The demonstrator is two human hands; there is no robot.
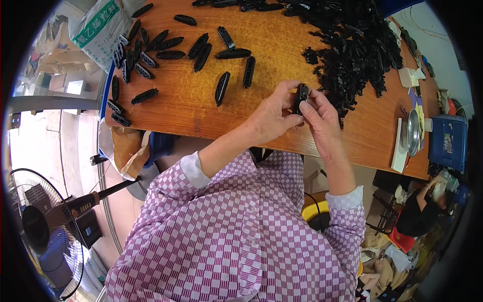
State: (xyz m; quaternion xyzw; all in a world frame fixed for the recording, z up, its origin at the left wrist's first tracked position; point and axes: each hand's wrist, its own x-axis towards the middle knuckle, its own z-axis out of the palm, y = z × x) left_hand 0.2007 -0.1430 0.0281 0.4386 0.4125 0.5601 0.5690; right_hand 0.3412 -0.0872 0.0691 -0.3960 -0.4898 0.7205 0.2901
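Note:
Between my two hands, above the near edge of the wooden table (pixel 181 113), is a small black plastic part (pixel 301 93), held nearly upright. My left hand (pixel 274 113) grips it from the left with thumb and fingers. From the right, my right hand (pixel 322 115) pinches it, the thumb on its face. Long black plastic pieces (pixel 222 88) of similar look lie singly on the table to the left, some showing ribbed undersides. To the right of my hands spreads a large heap of small black parts (pixel 352 55).
A white bag with green print (pixel 100 32) stands at the far left. Paper bags (pixel 126 151) hang by the table's left edge, near a standing fan (pixel 45 226). At right are a round metal-rimmed dish (pixel 413 132), a blue crate (pixel 447 143) and a seated person (pixel 422 214).

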